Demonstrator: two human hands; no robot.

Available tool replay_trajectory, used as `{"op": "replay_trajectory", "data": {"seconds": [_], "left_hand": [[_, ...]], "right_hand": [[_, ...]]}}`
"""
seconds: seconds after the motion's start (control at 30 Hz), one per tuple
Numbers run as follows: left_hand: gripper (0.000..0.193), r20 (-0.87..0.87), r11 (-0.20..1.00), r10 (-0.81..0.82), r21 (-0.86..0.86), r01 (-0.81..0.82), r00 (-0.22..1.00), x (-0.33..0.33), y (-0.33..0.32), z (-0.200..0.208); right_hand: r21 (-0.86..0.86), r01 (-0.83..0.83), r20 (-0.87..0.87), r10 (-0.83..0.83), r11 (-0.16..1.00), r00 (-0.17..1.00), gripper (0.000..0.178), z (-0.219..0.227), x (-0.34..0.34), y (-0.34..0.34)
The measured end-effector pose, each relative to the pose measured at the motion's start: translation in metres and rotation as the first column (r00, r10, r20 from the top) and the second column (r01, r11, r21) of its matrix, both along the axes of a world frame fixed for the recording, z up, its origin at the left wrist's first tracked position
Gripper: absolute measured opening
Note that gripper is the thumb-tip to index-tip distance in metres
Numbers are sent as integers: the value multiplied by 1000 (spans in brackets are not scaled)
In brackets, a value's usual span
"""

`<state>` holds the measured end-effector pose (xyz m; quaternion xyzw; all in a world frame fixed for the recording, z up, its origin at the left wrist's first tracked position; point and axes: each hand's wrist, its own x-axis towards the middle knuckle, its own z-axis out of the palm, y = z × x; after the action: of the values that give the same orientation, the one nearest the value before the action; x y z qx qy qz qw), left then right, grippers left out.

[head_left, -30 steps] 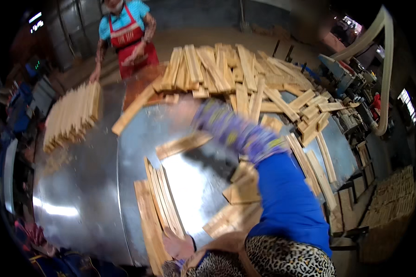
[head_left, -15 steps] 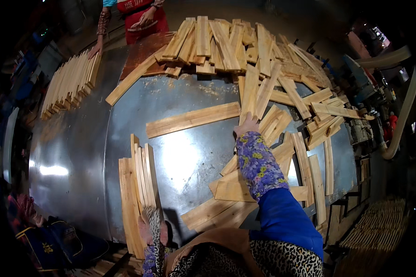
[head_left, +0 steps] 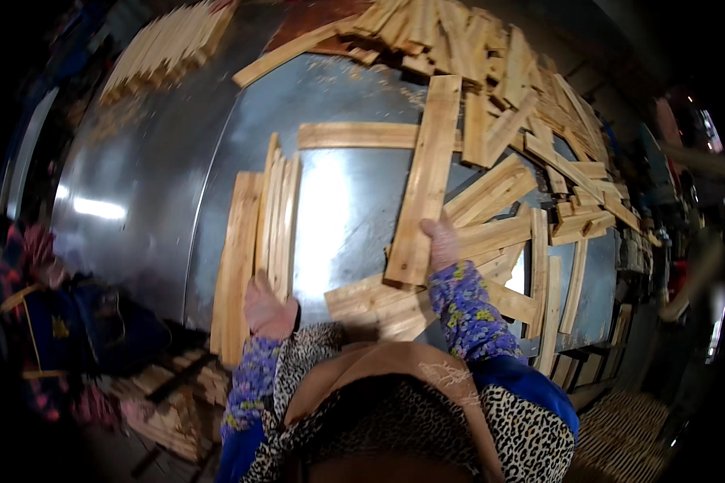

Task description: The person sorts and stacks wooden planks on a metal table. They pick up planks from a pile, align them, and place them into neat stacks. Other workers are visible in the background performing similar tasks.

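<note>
My right hand (head_left: 441,243) is closed on the right edge of a long wooden board (head_left: 428,173), near its lower end. The board slants away from me over the metal table, in front of a board lying crosswise (head_left: 354,135). On the left, my left hand (head_left: 271,311) grips the near ends of several narrow boards (head_left: 279,217) standing on edge side by side. A wider board (head_left: 239,266) lies against their left side. Beneath and beside my right forearm are loose boards (head_left: 495,187) lying at odd angles.
A large jumbled pile of boards (head_left: 491,60) covers the far right of the metal table (head_left: 153,185). At the far left stands a neat row of boards (head_left: 165,50). Dark blue cloth (head_left: 105,318) hangs at the left edge, and stacked wood (head_left: 169,402) sits below it.
My right hand has pulled a board from the pile toward me and left. The view has tipped downward, and the person across the table is now almost wholly out of view.
</note>
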<state>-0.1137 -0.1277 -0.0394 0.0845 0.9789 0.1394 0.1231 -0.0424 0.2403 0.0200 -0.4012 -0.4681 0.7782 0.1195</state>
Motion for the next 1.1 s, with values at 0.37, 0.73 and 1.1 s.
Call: {"op": "replay_trajectory", "data": {"seconds": [0.37,0.73,1.1], "left_hand": [[105,79,999,35,-33,-33,996,-10,3,22],[91,-156,999,-46,2,47,987,-5,-19,-26],[107,170,994,102,13,-106,980,-12,-6,10]], "right_hand": [[531,-838,642,706,-128,299,53,-115,-80,-108],[354,-845,935,181,-402,306,108,-72,-313,154],[-168,-420,23,429,892,903,74,-83,-192,17]]}}
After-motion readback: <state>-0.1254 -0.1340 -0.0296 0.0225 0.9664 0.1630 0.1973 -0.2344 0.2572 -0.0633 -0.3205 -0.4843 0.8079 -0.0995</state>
